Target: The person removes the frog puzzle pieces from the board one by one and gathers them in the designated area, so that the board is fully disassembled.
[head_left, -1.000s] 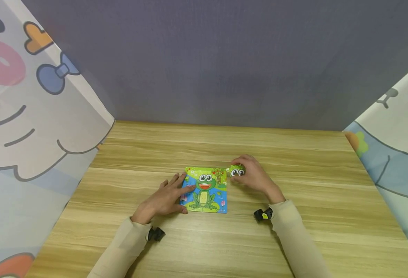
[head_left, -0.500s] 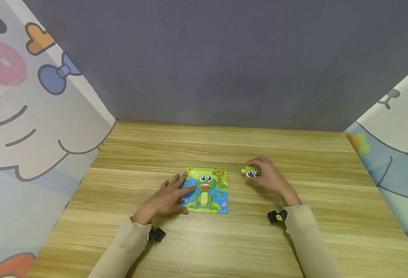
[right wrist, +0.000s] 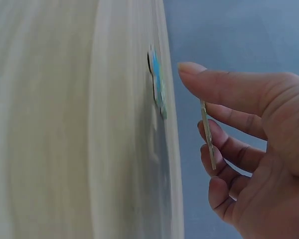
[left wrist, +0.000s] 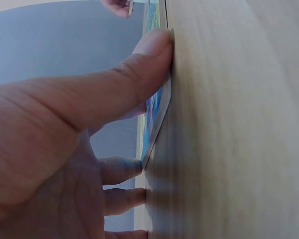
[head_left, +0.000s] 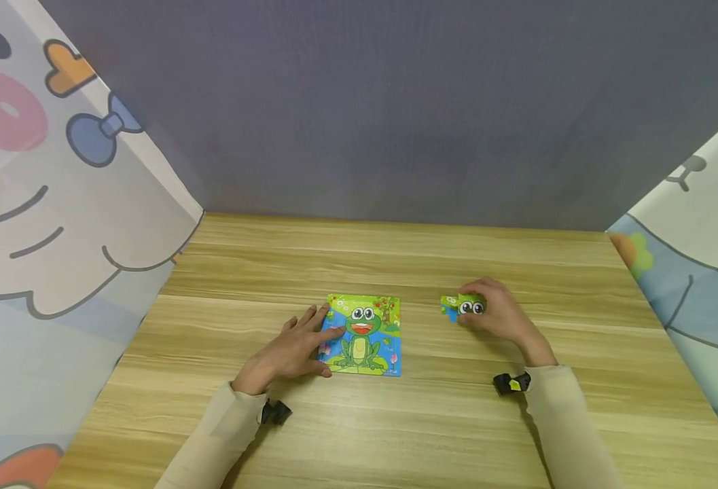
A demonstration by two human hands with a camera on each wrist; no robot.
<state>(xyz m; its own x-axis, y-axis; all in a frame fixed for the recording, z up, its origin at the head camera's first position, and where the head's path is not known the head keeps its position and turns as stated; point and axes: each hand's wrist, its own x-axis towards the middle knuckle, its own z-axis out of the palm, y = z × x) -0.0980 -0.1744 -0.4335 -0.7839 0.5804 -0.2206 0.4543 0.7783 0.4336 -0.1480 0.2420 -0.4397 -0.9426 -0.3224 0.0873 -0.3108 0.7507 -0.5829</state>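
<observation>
At your far left stands a panel printed with a cartoon pig, and below it, your left sleeve runs in over the wood-grain table, a small black camera strapped at the wrist. Your left hand lies spread at the left side of the frog board, its grip wide: the fingers reach forward, the index finger crosses onto the picture, and the thumb touches the near left corner. The board lies flat on the table, face up, showing a green frog with a red mouth, blue water, and a tree with red fruit at the top right. Just right of the board, with a strip of table between, a loose piece in green and blue lies on the wood. Beside it, you hold the eye piece in your right hand, a narrow pinch between thumb and fingers, with the printed eyes facing up; your right wrist view shows a gap between that piece and the table. Another black camera sits at your right wrist, ahead of your right sleeve. A grey wall rises behind the table, and a second cartoon panel closes off the right.
</observation>
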